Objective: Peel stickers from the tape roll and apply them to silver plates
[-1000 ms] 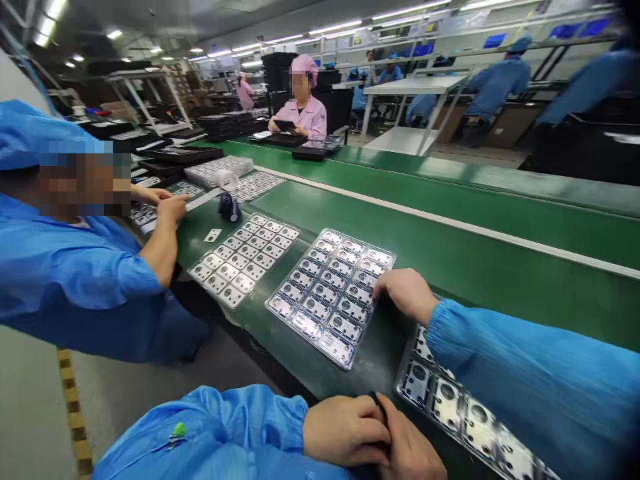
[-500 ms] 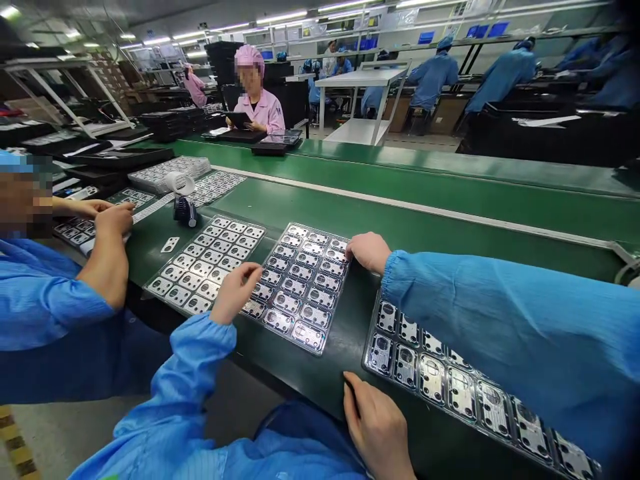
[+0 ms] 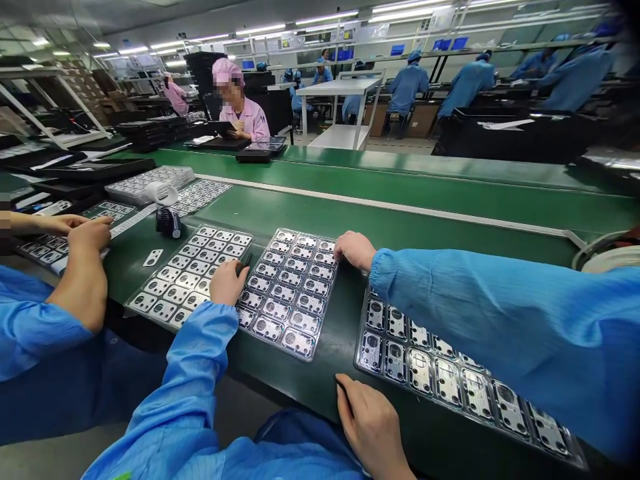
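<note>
Pinching a small dark piece (image 3: 243, 265) in left hand (image 3: 227, 283), fingertips narrow on it, had that hand over the right side of the left tray (image 3: 131, 304), just beside the middle tray (image 3: 309, 357). Had right hand (image 3: 371, 420) at the near edge of the table (image 3: 345, 327), thumb and forefinger close together, dark sliver between; could not tell held item from shadow there. Saw rows of white plates (image 3: 175, 294) in the left tray, rows of silver plates (image 3: 283, 293) in the middle one, both flat on the table. Saw the right tray (image 3: 358, 347) partly behind a co-worker's blue sleeve (image 3: 475, 293); found that co-worker's hand (image 3: 356, 250) at the far right corner of the middle tray. Logged a loose plate (image 3: 153, 258) left of the left tray, a dark object (image 3: 169, 222) just beyond, then a white roll (image 3: 161, 194) beside a stack of trays (image 3: 150, 181). Noted another co-worker's hands (image 3: 89, 233) at far left, near a white strip (image 3: 133, 222). Across the table, saw a person in pink (image 3: 254, 120) holding a dark flat item (image 3: 219, 129).
</note>
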`<act>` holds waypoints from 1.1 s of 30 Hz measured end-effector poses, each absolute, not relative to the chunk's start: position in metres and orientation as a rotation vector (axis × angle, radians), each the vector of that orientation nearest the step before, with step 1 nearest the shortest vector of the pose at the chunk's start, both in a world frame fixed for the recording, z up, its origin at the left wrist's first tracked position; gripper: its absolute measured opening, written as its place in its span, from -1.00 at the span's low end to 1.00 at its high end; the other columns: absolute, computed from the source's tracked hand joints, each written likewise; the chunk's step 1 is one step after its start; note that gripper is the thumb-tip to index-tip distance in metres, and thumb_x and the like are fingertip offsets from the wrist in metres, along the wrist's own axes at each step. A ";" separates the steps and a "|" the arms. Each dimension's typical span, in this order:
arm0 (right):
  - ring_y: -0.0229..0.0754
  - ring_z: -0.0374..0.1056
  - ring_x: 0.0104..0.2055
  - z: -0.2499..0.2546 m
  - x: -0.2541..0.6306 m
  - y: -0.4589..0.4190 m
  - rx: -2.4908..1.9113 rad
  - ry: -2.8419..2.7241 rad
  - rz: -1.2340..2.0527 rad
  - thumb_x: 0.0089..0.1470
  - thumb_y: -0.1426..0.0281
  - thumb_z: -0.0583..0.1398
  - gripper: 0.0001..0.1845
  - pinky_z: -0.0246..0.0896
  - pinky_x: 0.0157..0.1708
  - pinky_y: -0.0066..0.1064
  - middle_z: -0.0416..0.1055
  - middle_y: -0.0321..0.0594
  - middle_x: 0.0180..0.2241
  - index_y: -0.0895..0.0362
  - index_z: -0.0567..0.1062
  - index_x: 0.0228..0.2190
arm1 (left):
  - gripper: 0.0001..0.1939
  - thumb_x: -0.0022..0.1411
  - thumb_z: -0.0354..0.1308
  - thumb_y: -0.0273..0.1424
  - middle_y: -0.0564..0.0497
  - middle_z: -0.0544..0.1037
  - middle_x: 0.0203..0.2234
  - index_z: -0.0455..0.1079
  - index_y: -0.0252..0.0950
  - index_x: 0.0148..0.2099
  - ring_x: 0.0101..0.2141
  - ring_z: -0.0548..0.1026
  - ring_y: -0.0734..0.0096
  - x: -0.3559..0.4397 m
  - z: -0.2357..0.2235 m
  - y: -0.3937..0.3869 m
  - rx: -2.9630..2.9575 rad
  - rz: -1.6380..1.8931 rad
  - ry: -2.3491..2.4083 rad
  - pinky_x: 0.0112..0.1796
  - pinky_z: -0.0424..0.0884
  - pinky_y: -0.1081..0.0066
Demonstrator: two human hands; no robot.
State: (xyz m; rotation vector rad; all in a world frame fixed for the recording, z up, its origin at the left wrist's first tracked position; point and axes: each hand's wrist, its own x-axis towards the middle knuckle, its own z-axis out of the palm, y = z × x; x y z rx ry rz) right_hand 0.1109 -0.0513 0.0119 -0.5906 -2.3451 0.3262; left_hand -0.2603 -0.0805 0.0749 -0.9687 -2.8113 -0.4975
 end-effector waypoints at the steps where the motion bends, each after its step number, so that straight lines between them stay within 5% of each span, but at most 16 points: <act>1: -0.25 0.39 -0.52 0.012 0.111 -0.051 -0.597 -2.350 0.324 0.33 0.46 0.00 -0.73 0.23 -0.46 -0.42 0.46 -0.20 -0.49 0.20 0.49 -0.15 | -0.58 0.32 -0.03 -0.21 -0.27 0.50 -0.07 0.41 -0.39 0.04 -0.06 0.45 -0.02 -0.257 0.078 -0.083 -0.974 -0.501 -2.795 -0.07 0.39 0.15; 7: -0.25 0.38 -0.50 0.010 0.111 -0.052 -0.623 -2.374 0.320 0.33 0.47 -0.02 -0.72 0.16 -0.47 -0.41 0.46 -0.21 -0.48 0.21 0.48 -0.15 | -0.66 0.38 -0.03 -0.19 -0.15 0.55 -0.16 0.41 -0.32 -0.04 -0.13 0.49 0.17 -0.199 0.093 -0.096 -1.348 -0.853 -2.368 -0.06 0.43 0.21; 12: -0.25 0.34 -0.50 0.010 0.111 -0.052 -0.638 -2.375 0.305 0.34 0.46 -0.02 -0.73 0.09 -0.46 -0.39 0.42 -0.25 -0.49 0.19 0.47 -0.15 | -0.85 0.38 0.00 -0.45 -0.06 0.57 -0.32 0.40 -0.27 -0.13 -0.27 0.51 0.36 -0.103 0.083 -0.106 -2.084 -1.139 -1.923 -0.22 0.45 0.34; 20: -0.23 0.22 -0.56 0.005 0.109 -0.051 -0.651 -2.309 0.296 0.39 0.30 -0.15 -0.52 -0.01 -0.50 -0.38 0.30 -0.30 -0.59 0.10 0.37 -0.49 | -0.77 0.31 -0.03 -0.30 -0.11 0.55 -0.41 0.31 -0.03 -0.01 -0.39 0.49 0.17 -0.025 0.029 -0.114 -2.610 -1.219 -1.794 -0.45 0.45 0.15; 25: -0.23 0.27 -0.52 0.009 0.107 -0.051 -0.688 -2.354 0.231 0.35 0.42 -0.08 -0.64 0.00 -0.47 -0.37 0.36 -0.27 -0.54 0.14 0.47 -0.33 | -0.67 0.31 0.06 -0.47 -0.06 0.55 -0.27 0.30 -0.12 0.10 -0.23 0.47 0.24 -0.046 0.037 -0.121 -2.103 -1.149 -1.847 -0.19 0.46 0.21; 33: -0.26 0.32 -0.51 0.010 0.108 -0.051 -0.691 -2.369 0.229 0.30 0.47 -0.01 -0.72 0.04 -0.45 -0.37 0.41 -0.27 -0.52 0.16 0.50 -0.24 | -0.55 0.29 0.17 -0.26 -0.15 0.45 0.03 0.24 -0.16 0.19 0.07 0.37 0.09 -0.120 0.041 -0.147 -1.802 -0.921 -2.041 0.09 0.30 0.06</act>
